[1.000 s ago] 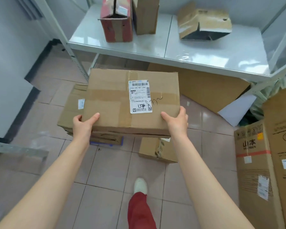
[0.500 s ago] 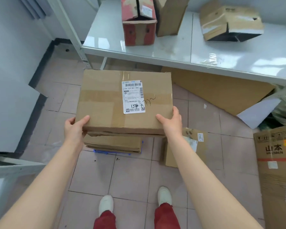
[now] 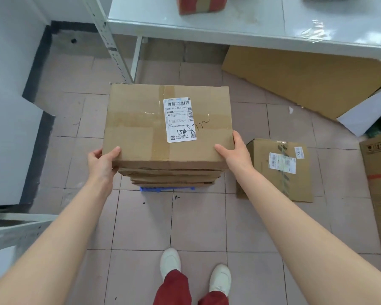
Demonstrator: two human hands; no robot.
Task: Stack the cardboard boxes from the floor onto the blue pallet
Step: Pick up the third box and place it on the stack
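The left hand (image 3: pixel 102 160) and right hand (image 3: pixel 234 150) clamp opposite near corners of the box (image 3: pixel 141 128), keeping it level over the stack (image 3: pixel 172 177) on the blue pallet (image 3: pixel 166 188) for squaring up.

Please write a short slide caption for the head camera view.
Both hands hold a labelled box on the stack over the blue pallet.
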